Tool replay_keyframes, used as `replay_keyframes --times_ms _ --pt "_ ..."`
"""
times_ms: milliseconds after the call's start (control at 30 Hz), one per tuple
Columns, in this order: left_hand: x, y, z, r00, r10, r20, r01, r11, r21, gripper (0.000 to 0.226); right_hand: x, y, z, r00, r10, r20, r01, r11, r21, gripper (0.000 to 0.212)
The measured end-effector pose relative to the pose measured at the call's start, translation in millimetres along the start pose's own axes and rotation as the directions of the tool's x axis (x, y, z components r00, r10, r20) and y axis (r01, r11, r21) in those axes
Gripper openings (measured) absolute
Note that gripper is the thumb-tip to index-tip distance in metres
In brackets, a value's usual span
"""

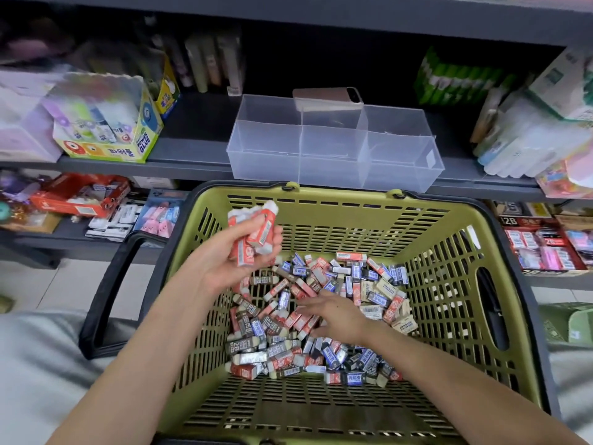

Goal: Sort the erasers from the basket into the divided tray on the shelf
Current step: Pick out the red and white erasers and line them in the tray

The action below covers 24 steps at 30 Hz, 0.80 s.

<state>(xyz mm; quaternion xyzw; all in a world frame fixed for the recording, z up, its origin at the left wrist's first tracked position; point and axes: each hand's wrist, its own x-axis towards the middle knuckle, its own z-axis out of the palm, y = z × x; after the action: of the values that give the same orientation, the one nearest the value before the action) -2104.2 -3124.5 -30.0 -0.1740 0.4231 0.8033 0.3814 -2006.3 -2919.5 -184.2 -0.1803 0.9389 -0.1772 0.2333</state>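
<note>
Erasers [321, 319] lie heaped in the bottom of the green basket [455, 239], which fills the lower middle of the frame; their sleeves are red, blue, dark and cream, all mixed. My left hand [231, 255] is raised above the left side of the heap, palm turned up and towards me, fingers curled closed around a bunch of red-sleeved erasers [256, 232] whose white ends stick out past my fingertips. That forearm rises from the lower left corner of the frame. My right hand [333, 316] is down in the basket, palm down and low over the heap, fingers spread and reaching towards the left; it is open, and I cannot tell whether the fingertips have hold of anything, since they are blurred. Its forearm comes in from the lower right corner across the basket's near wall. The clear divided tray [333, 168] stands on the dark shelf [192, 155] in the upper middle of the frame, just behind the basket's far rim. A yellow glue box [109, 146] sits on the same shelf at the left.
</note>
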Motion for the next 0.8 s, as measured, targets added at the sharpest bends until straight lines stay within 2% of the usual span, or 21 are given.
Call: replay_keyframes --times_ms 100,200,367,500,733,800 --pt "-2.9 4.2 3.9 0.999 0.039 0.011 -0.037 0.995 -0.089 0.025 8.8 6.4 0.4 0.998 -0.062 0.019 0.064 0.987 -0.149 0.059" --pt "-3.9 6.7 7.2 0.998 0.062 0.018 -0.059 0.989 -0.134 0.031 14.5 8.3 -2.3 0.995 -0.081 0.052 0.090 0.974 -0.207 0.061" --pt "-5.8 5.2 5.9 0.998 0.060 0.032 -0.055 0.987 -0.151 0.036 21.8 2.5 -10.4 0.991 -0.101 0.089 0.124 0.941 -0.316 0.063" --pt "-4.8 1.4 5.7 0.998 0.044 0.037 -0.040 0.994 -0.100 0.035 24.2 -8.8 -12.1 0.986 -0.085 0.143 0.140 0.890 -0.434 0.058" --pt "-0.6 -3.9 6.0 1.000 0.030 0.001 -0.030 0.995 -0.092 0.041 17.5 -14.0 -15.6 0.973 0.045 0.228 0.002 0.979 -0.203 0.049" --pt "0.4 -5.2 6.1 1.000 0.022 -0.001 -0.022 0.995 -0.097 0.042 13.9 -10.6 -17.1 0.973 0.057 0.222 -0.034 0.994 -0.105 0.035"
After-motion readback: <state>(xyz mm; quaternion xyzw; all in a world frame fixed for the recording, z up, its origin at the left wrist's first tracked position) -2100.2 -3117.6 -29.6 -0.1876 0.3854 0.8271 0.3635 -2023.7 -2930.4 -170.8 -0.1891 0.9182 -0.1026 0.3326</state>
